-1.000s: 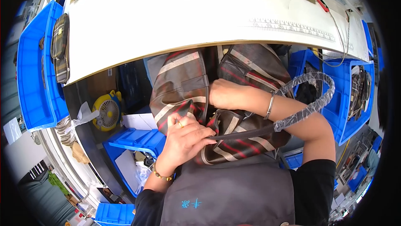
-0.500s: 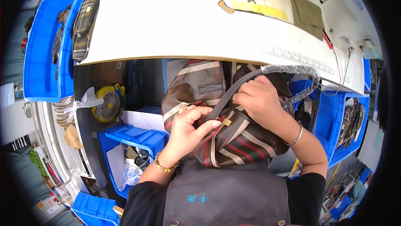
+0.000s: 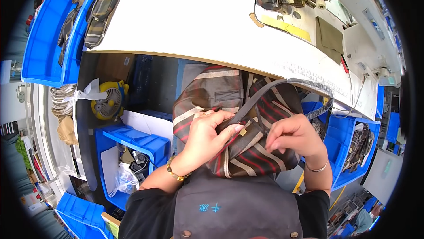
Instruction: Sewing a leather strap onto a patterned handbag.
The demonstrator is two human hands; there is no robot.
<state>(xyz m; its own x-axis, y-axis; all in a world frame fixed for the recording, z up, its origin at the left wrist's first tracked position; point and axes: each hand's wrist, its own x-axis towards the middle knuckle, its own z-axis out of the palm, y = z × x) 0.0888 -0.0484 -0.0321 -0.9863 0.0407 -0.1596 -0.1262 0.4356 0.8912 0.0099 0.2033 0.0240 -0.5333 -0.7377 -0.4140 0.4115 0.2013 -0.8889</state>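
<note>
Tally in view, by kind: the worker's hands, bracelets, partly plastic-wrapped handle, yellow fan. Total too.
Hands: 2 (left hand, right hand)
Bracelets: 2 (beaded bracelet, metal bangle)
Partly wrapped handle: 1
Yellow fan: 1
Total: 6

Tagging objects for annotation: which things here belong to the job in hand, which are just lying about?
In the job:
striped bag
dark strap, partly plastic-wrapped
left hand, pinching the strap's lower end
right hand, over the bag

Apparently just lying about:
yellow fan
plaid pouches at the white table
folded olive cloth
blue bin, upper left

Yellow fan (image 3: 108, 100) near blue bin (image 3: 132, 139)
</note>
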